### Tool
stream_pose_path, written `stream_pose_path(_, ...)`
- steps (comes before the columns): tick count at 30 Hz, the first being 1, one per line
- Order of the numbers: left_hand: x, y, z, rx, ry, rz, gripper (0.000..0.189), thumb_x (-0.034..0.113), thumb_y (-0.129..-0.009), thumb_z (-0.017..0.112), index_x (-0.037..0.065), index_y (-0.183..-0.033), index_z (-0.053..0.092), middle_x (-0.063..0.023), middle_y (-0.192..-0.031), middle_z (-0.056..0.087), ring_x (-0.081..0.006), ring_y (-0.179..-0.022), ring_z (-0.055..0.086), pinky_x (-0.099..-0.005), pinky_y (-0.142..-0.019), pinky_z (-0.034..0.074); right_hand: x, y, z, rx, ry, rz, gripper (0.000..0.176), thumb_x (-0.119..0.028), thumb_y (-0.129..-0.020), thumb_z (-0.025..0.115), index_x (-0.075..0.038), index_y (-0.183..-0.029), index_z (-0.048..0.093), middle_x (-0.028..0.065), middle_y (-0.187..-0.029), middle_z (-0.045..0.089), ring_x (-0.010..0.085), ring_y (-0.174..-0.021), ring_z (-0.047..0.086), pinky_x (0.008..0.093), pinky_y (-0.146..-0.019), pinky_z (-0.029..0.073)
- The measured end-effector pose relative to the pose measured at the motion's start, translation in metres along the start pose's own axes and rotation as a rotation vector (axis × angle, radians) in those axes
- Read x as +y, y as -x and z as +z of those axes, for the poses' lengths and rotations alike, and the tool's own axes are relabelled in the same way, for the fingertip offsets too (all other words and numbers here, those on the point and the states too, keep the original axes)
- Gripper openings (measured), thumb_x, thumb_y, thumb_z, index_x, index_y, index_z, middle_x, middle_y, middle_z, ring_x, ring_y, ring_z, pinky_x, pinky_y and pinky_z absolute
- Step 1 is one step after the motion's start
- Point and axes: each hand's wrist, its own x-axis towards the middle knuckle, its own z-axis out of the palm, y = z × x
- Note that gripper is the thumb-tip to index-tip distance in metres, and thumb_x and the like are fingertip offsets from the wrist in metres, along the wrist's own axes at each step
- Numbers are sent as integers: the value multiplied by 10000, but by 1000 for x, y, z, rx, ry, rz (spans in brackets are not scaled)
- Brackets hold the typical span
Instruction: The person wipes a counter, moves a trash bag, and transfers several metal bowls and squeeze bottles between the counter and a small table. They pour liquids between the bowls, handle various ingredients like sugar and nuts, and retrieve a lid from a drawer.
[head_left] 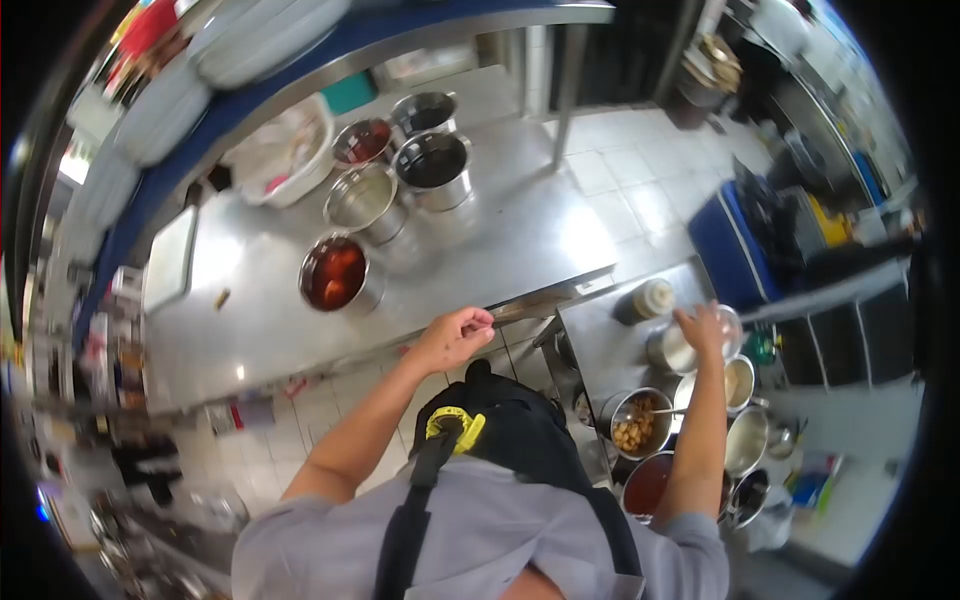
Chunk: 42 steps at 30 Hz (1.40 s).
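My left hand (455, 340) hangs in the air beside the front edge of the large steel table, fingers loosely curled in and nothing visible in them. My right hand (702, 328) is stretched over the smaller steel counter at the right. Its fingers are at a clear round container (731, 332), seemingly on its rim; blur hides the exact grip. Just beside and below that hand stands a pot with pale contents (674, 352). A squat jar with a light top (652, 298) is to its left. Nearer me is a pot of brown chunks (634, 432) with a spoon in it.
Several steel pots, one with red liquid (335, 275), stand on the large table (500, 240). A white tub (290, 155) and a white board (172, 258) are there too. More pots crowd the right counter, including one with reddish-brown sauce (648, 482). A blue bin (735, 240) stands beyond.
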Motion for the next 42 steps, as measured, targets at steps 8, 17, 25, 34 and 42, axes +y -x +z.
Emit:
stream_pose_path(8, -15, 55, -64, 508, 430, -57, 268, 223, -926, 640, 30, -1108, 604, -46, -926, 671, -113, -834, 642, -264, -743, 523, 3, 52, -79, 1012, -1040, -142, 405, -196, -962, 615, 70, -1262, 556, 165, -1202, 623, 220, -1028, 614, 307, -933, 481)
stream_pose_path(17, -100, 102, -181, 1168, 470, -1, 214, 221, -981, 559, 36, -1079, 602, -54, -854, 649, -112, -702, 625, -248, -617, 514, -188, 87, -79, 547, -1428, -648, 295, -131, -963, 596, 1, -1225, 573, 77, -1112, 634, 136, -930, 608, 270, -845, 491)
stream_pose_path(25, -135, 125, -203, 1043, 484, -116, 245, 273, -1012, 480, 56, -984, 592, -25, -787, 617, -111, -700, 602, -250, -645, 497, -360, 126, -59, 162, -1119, -765, 269, -72, -922, 614, 11, -1178, 613, 78, -1038, 662, 119, -882, 608, 247, -768, 478)
stream_pose_path(34, -146, 120, -178, 949, 334, -156, 409, 333, -1024, 429, 29, -791, 572, -39, -678, 601, -116, -641, 581, -277, -612, 481, -438, 116, -19, -275, -1093, -807, 293, -148, -918, 636, 22, -1155, 606, 60, -923, 649, 121, -825, 609, 245, -745, 476)
stream_pose_path(42, -171, 125, -265, 1219, -79, -217, 245, 292, -957, 577, 53, -937, 628, -103, -743, 670, -213, -688, 672, -313, -645, 511, -462, 105, -22, -385, -1019, -941, 255, -131, -932, 628, 15, -1140, 613, 50, -902, 643, 108, -793, 607, 233, -715, 475)
